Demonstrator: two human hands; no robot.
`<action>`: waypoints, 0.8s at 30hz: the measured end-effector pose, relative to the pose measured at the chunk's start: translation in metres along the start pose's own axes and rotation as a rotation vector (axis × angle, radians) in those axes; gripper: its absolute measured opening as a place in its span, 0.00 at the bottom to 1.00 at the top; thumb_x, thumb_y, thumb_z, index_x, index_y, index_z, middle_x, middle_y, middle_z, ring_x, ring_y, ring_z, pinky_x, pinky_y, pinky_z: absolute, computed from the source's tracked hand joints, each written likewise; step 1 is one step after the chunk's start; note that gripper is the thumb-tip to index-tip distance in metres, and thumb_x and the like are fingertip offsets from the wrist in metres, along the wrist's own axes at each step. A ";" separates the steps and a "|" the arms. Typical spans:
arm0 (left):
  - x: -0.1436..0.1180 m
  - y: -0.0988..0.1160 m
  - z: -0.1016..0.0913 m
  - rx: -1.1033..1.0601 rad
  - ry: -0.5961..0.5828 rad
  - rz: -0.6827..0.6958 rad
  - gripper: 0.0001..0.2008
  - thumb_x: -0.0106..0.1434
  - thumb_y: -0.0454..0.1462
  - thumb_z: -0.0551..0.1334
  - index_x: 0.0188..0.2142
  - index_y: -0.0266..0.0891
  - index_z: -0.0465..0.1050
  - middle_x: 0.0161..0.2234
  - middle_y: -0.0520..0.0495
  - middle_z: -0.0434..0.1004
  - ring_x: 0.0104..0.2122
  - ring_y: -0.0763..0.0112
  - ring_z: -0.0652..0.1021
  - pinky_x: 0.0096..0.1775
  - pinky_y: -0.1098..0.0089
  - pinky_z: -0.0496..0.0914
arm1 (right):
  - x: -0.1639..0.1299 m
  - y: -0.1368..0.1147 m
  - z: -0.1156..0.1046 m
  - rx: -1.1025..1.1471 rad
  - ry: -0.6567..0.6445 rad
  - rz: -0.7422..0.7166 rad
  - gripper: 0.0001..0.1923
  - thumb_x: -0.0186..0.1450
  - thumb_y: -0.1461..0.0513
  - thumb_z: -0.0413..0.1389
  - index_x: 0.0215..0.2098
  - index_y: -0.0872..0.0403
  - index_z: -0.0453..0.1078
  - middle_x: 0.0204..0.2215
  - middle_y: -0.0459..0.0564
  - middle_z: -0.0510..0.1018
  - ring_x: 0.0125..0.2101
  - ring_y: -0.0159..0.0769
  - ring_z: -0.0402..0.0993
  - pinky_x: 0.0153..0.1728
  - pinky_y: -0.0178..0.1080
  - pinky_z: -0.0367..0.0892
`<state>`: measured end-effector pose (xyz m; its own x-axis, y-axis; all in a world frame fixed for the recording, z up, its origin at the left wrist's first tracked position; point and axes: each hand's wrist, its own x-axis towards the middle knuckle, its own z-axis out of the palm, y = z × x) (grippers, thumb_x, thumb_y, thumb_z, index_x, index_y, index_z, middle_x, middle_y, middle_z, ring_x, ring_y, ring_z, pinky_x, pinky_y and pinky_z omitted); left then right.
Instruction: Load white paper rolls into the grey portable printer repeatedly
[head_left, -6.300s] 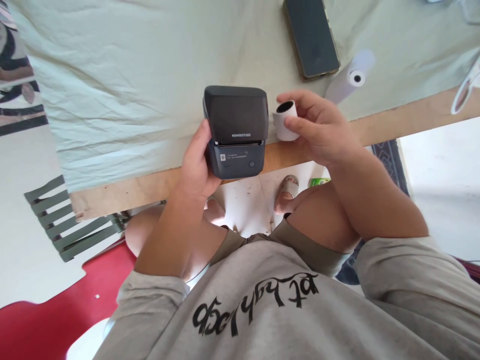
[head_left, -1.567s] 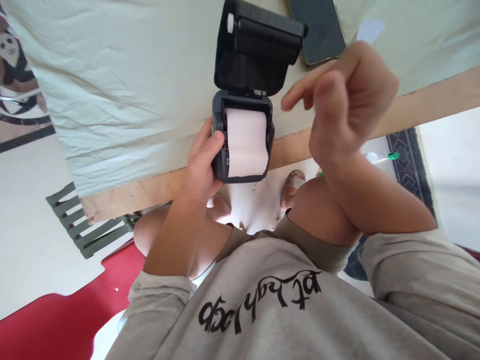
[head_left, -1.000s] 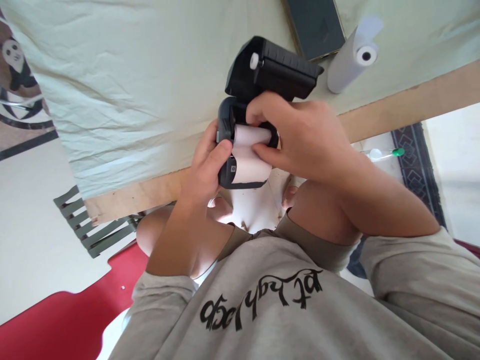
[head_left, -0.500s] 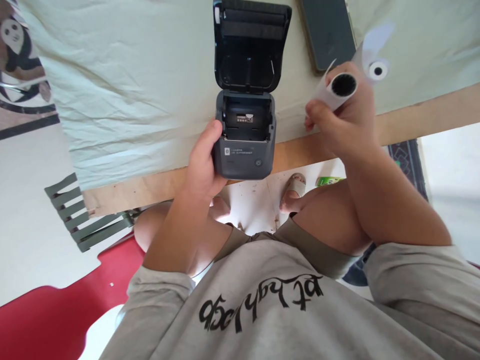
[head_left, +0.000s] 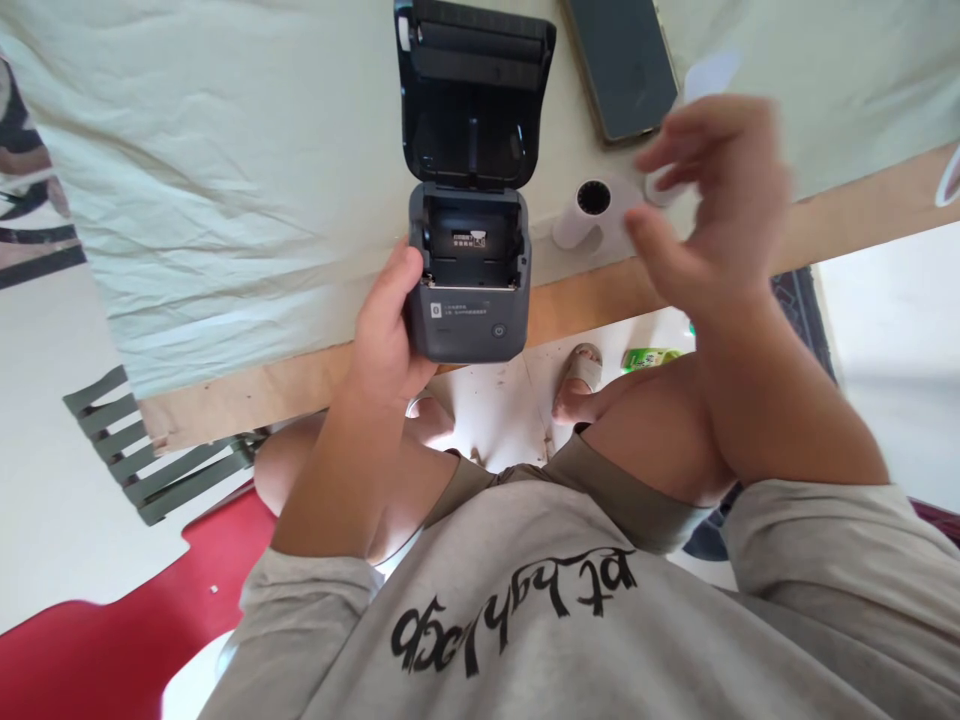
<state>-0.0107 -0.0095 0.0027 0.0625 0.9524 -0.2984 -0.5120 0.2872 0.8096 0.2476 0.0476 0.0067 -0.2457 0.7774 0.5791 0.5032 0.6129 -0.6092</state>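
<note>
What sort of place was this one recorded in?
Probably a room in a home, though little of it shows: a pale cloth spread over a wooden table, and an open sandal on one foot below.

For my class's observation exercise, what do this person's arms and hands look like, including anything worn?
Loose, grey short sleeves leave the forearms bare. The left hand and right hand are ungloved, and no watch or bracelet shows.
</note>
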 end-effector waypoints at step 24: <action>0.001 0.005 0.006 -0.010 0.020 -0.045 0.14 0.64 0.46 0.59 0.42 0.42 0.76 0.32 0.48 0.82 0.28 0.62 0.76 0.31 0.62 0.69 | 0.002 0.089 -0.049 0.808 -0.084 0.801 0.08 0.67 0.55 0.53 0.41 0.43 0.72 0.41 0.45 0.77 0.39 0.30 0.75 0.29 0.38 0.65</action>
<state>-0.0079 -0.0065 0.0094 0.0684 0.9364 -0.3441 -0.5180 0.3281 0.7900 0.3327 0.0970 -0.0194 -0.1635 0.9746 -0.1532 -0.1326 -0.1755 -0.9755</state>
